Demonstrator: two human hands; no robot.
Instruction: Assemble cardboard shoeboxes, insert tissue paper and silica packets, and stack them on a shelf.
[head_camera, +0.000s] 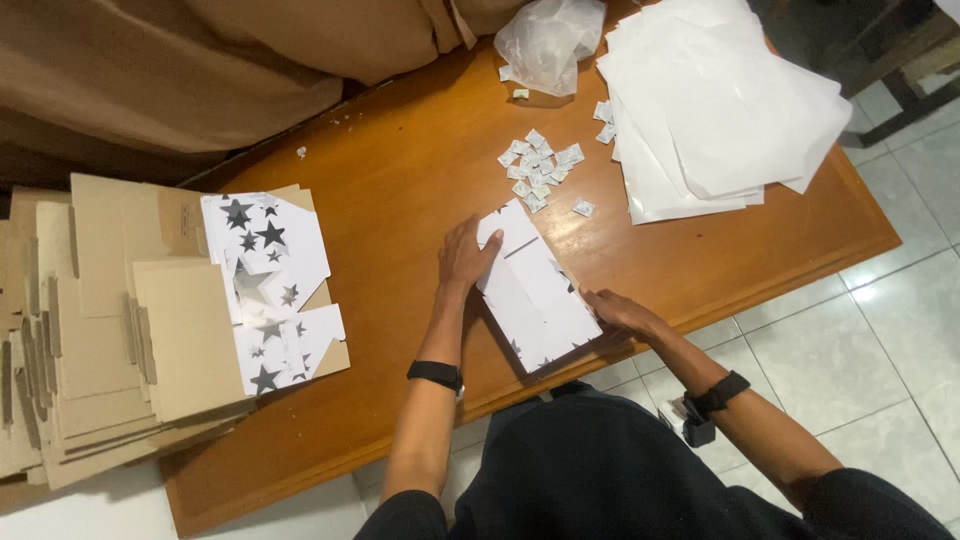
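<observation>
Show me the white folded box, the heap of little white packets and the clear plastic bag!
white folded cardboard box (535, 295), head view, middle of its top panel
heap of little white packets (538, 165), head view, centre
crumpled clear plastic bag (550, 40), head view, middle

**A wooden table on a pale tiled floor**

You are looking down on a brown wooden table (400, 170) with a glossy top that catches a soft glare near its centre. It runs from about seven o'clock up toward two o'clock. At ten to twelve o'clock, tan fabric (200, 70) hangs in heavy folds against the table's far edge. From three to five o'clock you see a floor of large pale tiles (880, 340) with thin dark grout lines. At two o'clock, dark wooden furniture legs (890, 60) stand on those tiles. The light is even and indoor.
</observation>
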